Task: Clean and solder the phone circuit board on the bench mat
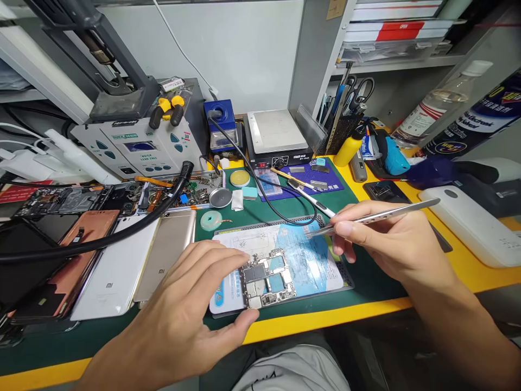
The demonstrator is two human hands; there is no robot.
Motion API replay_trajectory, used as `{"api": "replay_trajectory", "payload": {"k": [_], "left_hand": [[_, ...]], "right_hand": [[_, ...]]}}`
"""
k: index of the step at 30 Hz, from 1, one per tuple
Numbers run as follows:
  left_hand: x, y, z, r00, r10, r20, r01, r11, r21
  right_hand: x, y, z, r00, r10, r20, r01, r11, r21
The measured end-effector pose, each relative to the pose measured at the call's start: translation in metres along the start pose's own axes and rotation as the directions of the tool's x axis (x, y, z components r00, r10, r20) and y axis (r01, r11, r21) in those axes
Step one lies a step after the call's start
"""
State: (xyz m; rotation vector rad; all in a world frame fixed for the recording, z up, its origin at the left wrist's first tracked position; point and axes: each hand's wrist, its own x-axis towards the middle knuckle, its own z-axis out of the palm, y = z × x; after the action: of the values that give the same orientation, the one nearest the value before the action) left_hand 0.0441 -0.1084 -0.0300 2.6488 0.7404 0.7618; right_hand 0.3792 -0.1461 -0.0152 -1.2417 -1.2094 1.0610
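Observation:
A phone circuit board (257, 273) lies on a blue and white printed work pad (319, 260). My left hand (189, 304) holds its left side, fingers at the top edge and thumb at the bottom corner. In my right hand (393, 247) is a pair of metal tweezers (380, 215), pinched between thumb and fingers. Their tips point left, over the pad's upper part and apart from the board. Just beyond my right fingers is the white handle of a soldering iron (311, 200), its black cable looping over the pad.
Several phone backs (116, 266) lie at left under a thick black hose (163, 209). Behind stand a hot air station (142, 146), a blue soldering station (222, 122) and a heating plate (279, 136). A solder wick spool (210, 220) and a round tin (220, 197) sit nearby.

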Motion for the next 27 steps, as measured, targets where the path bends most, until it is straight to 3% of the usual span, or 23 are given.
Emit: {"api": "replay_trajectory", "payload": {"k": [10,21,27], "left_hand": [[-0.0005,0.0003,-0.0005,1.000,0.006,-0.025,-0.006,1.000,0.000],[0.0047,0.0002,-0.0043,0.994,0.109,-0.012,-0.109,0.994,0.014],[0.0015,0.0004,-0.0024,0.996,0.091,0.015,-0.091,0.996,0.010]], "right_hand": [[-0.0002,-0.0022,0.0012,1.000,0.011,-0.015,-0.011,1.000,-0.002],[0.0016,0.0007,0.0012,0.999,-0.033,-0.011,0.033,0.999,0.023],[-0.0028,-0.0015,0.0002,0.997,-0.045,0.070,0.044,0.999,0.013]]}}
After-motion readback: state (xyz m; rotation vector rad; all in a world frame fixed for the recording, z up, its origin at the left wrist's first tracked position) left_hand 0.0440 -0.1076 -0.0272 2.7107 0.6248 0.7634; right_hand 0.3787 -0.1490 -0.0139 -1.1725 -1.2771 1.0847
